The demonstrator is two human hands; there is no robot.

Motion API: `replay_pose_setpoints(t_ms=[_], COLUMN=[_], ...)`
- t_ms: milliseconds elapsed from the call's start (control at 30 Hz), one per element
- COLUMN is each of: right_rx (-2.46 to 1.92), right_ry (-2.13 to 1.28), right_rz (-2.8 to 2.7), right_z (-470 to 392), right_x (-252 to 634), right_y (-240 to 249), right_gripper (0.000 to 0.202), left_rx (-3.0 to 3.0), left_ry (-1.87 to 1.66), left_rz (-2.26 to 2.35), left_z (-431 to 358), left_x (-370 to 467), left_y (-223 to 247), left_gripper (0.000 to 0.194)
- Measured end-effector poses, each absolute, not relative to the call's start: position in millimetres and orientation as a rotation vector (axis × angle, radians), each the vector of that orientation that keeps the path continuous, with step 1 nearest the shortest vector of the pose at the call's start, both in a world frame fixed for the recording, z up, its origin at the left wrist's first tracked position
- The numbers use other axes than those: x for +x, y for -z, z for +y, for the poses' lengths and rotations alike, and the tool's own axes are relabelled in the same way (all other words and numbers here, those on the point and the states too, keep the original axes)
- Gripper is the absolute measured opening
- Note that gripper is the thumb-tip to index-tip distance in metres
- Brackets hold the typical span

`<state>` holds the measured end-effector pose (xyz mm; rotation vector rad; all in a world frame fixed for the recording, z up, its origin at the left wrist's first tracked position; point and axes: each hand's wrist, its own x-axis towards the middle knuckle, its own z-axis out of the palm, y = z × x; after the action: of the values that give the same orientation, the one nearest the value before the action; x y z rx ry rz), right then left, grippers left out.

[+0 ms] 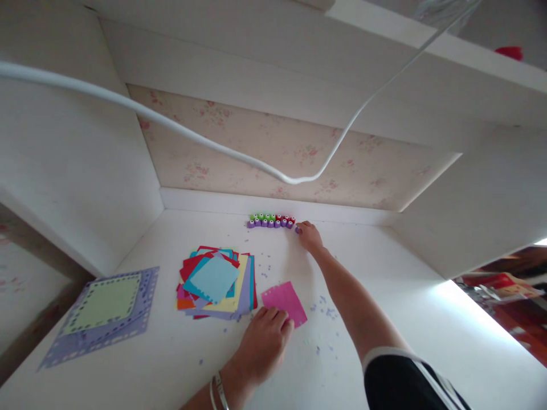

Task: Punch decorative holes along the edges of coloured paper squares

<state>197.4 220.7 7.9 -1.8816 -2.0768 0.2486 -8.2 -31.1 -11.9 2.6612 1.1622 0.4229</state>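
Observation:
My left hand (265,337) lies at the lower left edge of a pink square of paper (287,302), its fingers curled closed on it. Small holes run along the paper's upper left edge. Farther back, my right hand (309,234) has its fingers closed around a small purple craft punch (297,230). Beside that hand stand two rows of little punches: purple ones (270,224) in front, green ones (261,216) and red ones (278,217) behind.
A stack of coloured papers (216,279) lies left of the pink sheet. Farther left, a pale green punched sheet (105,302) rests on purple sheets (147,290). Purple paper bits (329,312) dot the white desk (359,273). A white cable (239,154) hangs across the view.

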Motion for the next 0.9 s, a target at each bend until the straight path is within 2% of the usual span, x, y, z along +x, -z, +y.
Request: replay_pose_setpoints(t_ms=[100, 333, 500, 633, 800, 900], right_rx=[-1.799, -1.587, -1.241, -1.313, -1.440, -1.442], right_ry=[-0.247, -0.348, -0.708, -0.748, -0.795, -0.798], right_rz=[-2.140, -2.155, -1.724, -1.482, -1.510, -1.508], right_z=[203, 102, 31, 10, 10, 11], right_x=[205, 220, 212, 207, 206, 204], right_y=[-10, 0, 19, 34, 32, 28], right_gripper=[0.029, 0.022, 0.021, 0.027, 0.032, 0.034], left_rx=[2.666, 2.650, 2.644, 2.627, 2.543, 2.471], left_ry=[-0.443, -0.656, -0.667, -0.651, -0.737, -0.801], left_rz=[1.192, 1.327, 1.264, 1.211, 1.230, 1.239], left_z=[-32, -29, -29, -31, -27, -25], left_x=[-8, -4, -5, -4, -4, -6], left_y=[16, 28, 27, 21, 22, 28], left_gripper=[0.031, 0.036, 0.036, 0.031, 0.024, 0.027])
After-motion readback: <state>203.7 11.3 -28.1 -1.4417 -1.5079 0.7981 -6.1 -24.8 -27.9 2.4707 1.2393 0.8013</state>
